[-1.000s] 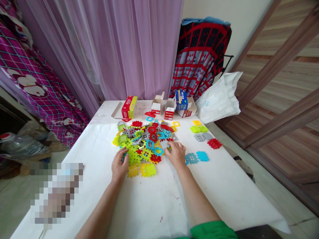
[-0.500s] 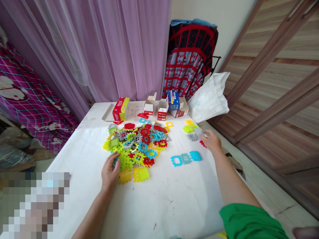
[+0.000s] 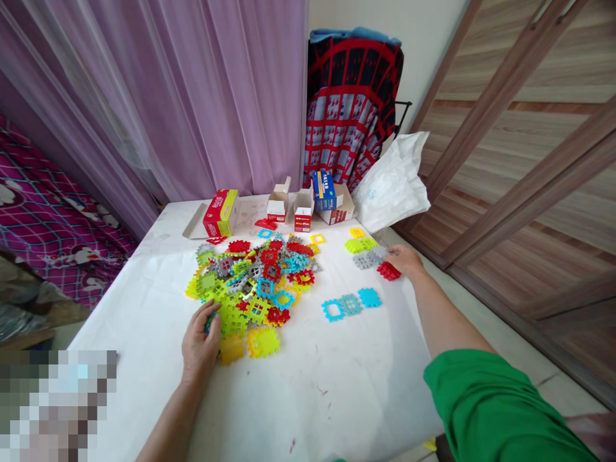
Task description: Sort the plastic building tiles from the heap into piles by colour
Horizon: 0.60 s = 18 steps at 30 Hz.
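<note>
My left hand (image 3: 201, 333) is curled round a blue interlocking plastic tile (image 3: 210, 323), mostly hidden by the fingers, at the near left of a big tile pile. That pile (image 3: 257, 276) mixes green, yellow, red, grey and blue notched square tiles. On the table's right side, my right hand (image 3: 405, 260) pinches the edge of a grey tile (image 3: 379, 254), which overlaps another grey one. Red tiles (image 3: 389, 271) lie just under its fingers. Green tiles (image 3: 360, 245) and a yellow tile (image 3: 357, 233) sit behind. Closer to me, a row of blue tiles (image 3: 350, 305) lies flat.
Along the far edge of the white table (image 3: 289, 398) stand a red-and-yellow box (image 3: 220, 213), small open cartons (image 3: 303, 210) and a blue box (image 3: 325, 190). A white plastic bag (image 3: 392, 183) is at the far right corner, near a wooden wardrobe (image 3: 529, 135).
The right hand has shifted slightly, and the red tiles beneath it show more fully. My left hand keeps its place at the pile. The whole view has turned a little to the right.
</note>
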Motion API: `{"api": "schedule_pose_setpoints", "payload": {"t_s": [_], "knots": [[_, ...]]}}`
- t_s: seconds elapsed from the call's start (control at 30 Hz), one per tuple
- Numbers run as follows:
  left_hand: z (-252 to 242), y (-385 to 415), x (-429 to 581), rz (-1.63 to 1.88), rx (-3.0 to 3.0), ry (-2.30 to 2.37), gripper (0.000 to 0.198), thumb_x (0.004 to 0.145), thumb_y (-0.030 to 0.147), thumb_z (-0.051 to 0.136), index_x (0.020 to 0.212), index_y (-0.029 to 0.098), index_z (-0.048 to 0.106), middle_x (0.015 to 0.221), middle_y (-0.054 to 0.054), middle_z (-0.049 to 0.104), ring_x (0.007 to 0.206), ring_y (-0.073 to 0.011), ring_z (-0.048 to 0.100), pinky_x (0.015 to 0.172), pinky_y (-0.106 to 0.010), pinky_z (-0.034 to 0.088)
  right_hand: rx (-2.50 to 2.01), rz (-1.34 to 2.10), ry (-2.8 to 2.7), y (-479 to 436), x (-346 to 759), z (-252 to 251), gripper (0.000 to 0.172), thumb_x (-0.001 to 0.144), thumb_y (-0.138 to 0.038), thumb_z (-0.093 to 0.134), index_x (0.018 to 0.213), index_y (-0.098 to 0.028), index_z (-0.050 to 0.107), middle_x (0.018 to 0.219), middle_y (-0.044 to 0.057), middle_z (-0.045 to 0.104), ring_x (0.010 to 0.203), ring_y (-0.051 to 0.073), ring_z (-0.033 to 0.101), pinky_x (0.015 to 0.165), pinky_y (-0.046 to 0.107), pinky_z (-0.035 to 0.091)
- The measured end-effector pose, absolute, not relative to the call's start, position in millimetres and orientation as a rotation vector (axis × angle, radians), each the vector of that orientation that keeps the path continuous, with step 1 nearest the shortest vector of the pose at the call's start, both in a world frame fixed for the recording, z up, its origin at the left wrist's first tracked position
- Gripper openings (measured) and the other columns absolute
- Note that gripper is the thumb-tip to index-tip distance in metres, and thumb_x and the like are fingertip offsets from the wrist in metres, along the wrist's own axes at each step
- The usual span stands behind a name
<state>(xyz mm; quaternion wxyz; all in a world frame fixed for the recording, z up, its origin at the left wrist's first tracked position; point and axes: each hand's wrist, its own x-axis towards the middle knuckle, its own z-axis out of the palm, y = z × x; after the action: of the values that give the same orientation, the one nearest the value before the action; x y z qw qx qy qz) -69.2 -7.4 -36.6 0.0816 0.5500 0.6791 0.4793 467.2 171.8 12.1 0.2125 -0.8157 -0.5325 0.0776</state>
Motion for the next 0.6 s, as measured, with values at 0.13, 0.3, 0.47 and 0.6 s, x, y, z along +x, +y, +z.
{"api": "schedule_pose_setpoints", "payload": {"t_s": [0.13, 0.3, 0.47, 0.6], "knots": [[-35.5, -7.5, -69.7, 1.425, 1.651, 2.024, 0.031, 0.086, 0.042, 0.049, 0.101, 0.023, 0.067, 0.122, -0.007, 0.066, 0.116, -0.0244, 0.06, 0.105, -0.042, 0.045, -2.285, 0.237, -1.467, 171.6, 467.6, 14.4, 0.032, 0.065, -0.023, 0.069, 0.096, -0.019, 0.072, 0.096, 0.009, 0.074, 0.08, 0.023, 0.068, 0.068, 0.031, 0.05], [-35.1, -7.0, -70.2, 1.427, 1.655, 2.027, 0.031, 0.085, 0.044, 0.049, 0.1, 0.023, 0.066, 0.121, -0.007, 0.066, 0.115, -0.0246, 0.06, 0.106, -0.042, 0.044, -2.25, 0.296, -1.504, 169.6, 471.8, 17.3, 0.038, 0.066, -0.016, 0.065, 0.103, -0.017, 0.071, 0.1, 0.009, 0.074, 0.087, 0.022, 0.068, 0.072, 0.029, 0.051], [-33.9, -7.0, -69.3, 1.417, 1.668, 2.032, 0.032, 0.085, 0.044, 0.049, 0.1, 0.022, 0.066, 0.121, -0.008, 0.066, 0.115, -0.0248, 0.06, 0.105, -0.043, 0.045, -2.255, 0.308, -1.514, 173.0, 470.7, 21.9, 0.031, 0.069, -0.026, 0.067, 0.098, -0.017, 0.071, 0.097, 0.011, 0.073, 0.085, 0.024, 0.068, 0.073, 0.032, 0.052], [-32.6, -7.3, -68.7, 1.409, 1.667, 2.048, 0.033, 0.085, 0.044, 0.048, 0.099, 0.022, 0.067, 0.12, -0.008, 0.066, 0.115, -0.0246, 0.06, 0.105, -0.042, 0.045, -2.338, 0.352, -1.559, 182.1, 461.1, 30.0, 0.021, 0.062, -0.028, 0.075, 0.08, -0.019, 0.07, 0.078, 0.011, 0.071, 0.077, 0.029, 0.067, 0.072, 0.042, 0.052]]}}
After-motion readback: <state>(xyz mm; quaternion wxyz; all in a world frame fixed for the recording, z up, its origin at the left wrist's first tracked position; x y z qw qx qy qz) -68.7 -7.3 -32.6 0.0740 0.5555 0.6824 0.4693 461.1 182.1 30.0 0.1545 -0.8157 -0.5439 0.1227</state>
